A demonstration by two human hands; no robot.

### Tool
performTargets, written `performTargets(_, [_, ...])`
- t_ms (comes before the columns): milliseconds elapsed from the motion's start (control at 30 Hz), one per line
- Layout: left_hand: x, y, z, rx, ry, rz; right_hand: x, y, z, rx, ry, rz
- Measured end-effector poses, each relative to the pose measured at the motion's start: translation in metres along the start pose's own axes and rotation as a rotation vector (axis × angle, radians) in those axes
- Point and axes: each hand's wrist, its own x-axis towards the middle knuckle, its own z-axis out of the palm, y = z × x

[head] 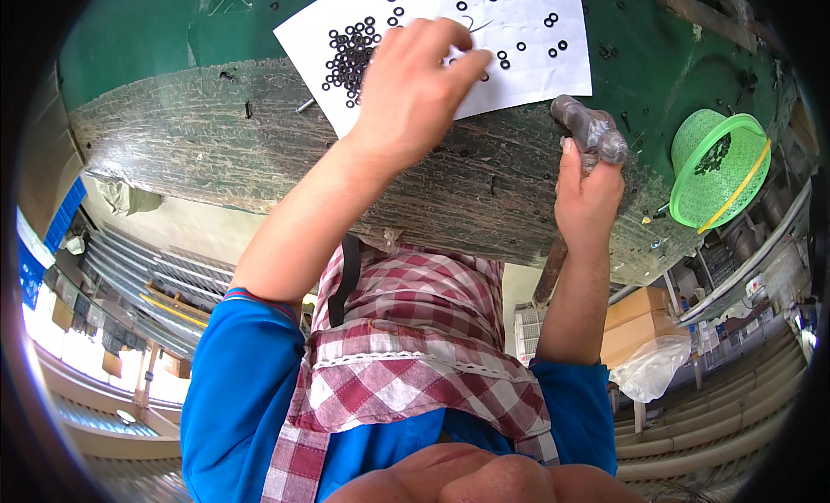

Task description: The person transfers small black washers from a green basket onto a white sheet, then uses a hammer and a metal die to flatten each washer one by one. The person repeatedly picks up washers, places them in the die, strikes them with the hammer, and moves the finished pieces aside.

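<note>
My left hand (pixel 415 88) is over a white paper sheet (pixel 538 81), palm down. Its thumb and forefinger are apart, with nothing visible between them; the other fingers are partly hidden. Beside it lies a dense pile of small black rings (pixel 350 58), like washers or O-rings. More black rings (pixel 521 46) are scattered over the sheet's right half. A thin dark curved strand (pixel 481 27) lies past my fingertips. My right hand (pixel 589 198) grips a hammer (pixel 587 123) just below its worn metal head, thumb raised along the neck. The hammer's handle (pixel 550 276) slants down beside my forearm.
The green workbench (pixel 181 29) has a worn front edge (pixel 214 127). A bright green plastic basket (pixel 687 146) holding black rings tilts at the right. Small bolts or pins (pixel 248 110) lie about. A metal frame (pixel 707 13) sits far right. Cardboard boxes (pixel 639 318) stand below.
</note>
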Motion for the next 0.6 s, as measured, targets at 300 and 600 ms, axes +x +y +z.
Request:
performTargets(300, [0.016, 0.014, 0.029, 0.071, -0.109, -0.005, 0.002, 0.002, -0.001, -0.004, 0.028, -0.125])
performTargets(600, [0.019, 0.026, 0.024, -0.367, -0.059, -0.259, 0.003, 0.004, -0.003, 0.012, 0.011, -0.102])
